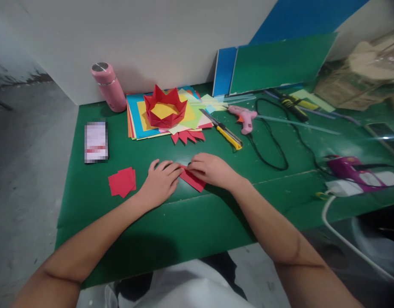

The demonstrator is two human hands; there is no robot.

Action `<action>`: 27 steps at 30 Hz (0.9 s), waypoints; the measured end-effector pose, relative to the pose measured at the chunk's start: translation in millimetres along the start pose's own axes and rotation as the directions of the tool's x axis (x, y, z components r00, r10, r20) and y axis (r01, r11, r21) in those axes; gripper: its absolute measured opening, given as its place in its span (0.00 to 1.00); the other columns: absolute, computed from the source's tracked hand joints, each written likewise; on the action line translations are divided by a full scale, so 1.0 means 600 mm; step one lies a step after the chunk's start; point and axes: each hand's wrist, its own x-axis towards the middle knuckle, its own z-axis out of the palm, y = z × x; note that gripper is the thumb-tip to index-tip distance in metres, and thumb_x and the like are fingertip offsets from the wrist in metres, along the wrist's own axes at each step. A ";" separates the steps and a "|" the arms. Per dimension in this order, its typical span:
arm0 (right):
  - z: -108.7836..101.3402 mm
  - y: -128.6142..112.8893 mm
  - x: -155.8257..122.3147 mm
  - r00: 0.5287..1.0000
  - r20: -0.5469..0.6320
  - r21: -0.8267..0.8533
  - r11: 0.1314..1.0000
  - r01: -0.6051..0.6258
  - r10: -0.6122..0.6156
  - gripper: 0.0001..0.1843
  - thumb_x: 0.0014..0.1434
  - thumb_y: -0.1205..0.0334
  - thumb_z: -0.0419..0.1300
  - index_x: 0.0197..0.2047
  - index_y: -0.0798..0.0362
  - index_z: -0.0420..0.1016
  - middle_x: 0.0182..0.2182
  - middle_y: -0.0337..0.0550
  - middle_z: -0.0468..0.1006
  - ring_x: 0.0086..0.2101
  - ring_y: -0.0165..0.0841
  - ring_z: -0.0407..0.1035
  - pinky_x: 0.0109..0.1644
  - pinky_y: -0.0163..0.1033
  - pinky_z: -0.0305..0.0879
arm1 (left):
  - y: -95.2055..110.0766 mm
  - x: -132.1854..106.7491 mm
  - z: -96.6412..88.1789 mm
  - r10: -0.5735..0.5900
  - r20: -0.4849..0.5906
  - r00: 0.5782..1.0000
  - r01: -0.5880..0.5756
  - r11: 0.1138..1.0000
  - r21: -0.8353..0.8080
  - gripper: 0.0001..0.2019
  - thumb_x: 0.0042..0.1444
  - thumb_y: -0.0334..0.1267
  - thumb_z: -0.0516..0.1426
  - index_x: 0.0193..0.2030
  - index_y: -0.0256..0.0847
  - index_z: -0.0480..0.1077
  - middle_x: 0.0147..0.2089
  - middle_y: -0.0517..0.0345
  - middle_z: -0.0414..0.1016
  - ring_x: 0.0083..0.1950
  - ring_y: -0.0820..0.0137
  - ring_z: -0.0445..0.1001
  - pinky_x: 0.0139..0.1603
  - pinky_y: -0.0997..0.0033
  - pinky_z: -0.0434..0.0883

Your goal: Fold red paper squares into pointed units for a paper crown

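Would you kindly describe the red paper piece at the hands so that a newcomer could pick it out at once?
On the green table, look between the left hand and the right hand. The small red paper piece lies there, its far end at the fingers. Unlike the red squares to its left and the red paper ring beyond it, only this one is at the hands.

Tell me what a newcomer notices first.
Probably the spiky red folded-paper ring atop the stack of colored paper. Next, the left hand and right hand on a red paper piece in front of it, then the pink glue gun to the right of the yellow utility knife.
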 end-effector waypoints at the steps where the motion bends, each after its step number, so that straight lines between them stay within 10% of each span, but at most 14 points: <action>1: -0.001 0.000 0.000 1.000 0.009 0.003 1.000 -0.002 0.002 0.14 0.66 0.63 0.51 0.37 0.56 0.78 0.29 0.46 0.75 0.33 0.34 0.67 0.37 0.38 0.63 | 0.000 0.000 0.000 0.000 -0.001 1.000 0.000 1.000 -0.001 0.16 0.64 0.34 0.49 0.56 0.44 0.69 0.59 0.55 0.72 0.60 0.60 0.65 0.63 0.48 0.53; 27: -0.045 0.000 -0.008 0.988 0.133 0.104 0.990 -0.098 0.084 0.13 0.60 0.65 0.53 0.25 0.55 0.72 0.26 0.44 0.70 0.30 0.32 0.64 0.34 0.36 0.56 | -0.002 -0.001 0.009 0.020 -0.002 1.000 -0.020 0.998 0.052 0.18 0.64 0.34 0.48 0.59 0.46 0.67 0.59 0.54 0.71 0.59 0.60 0.64 0.64 0.47 0.51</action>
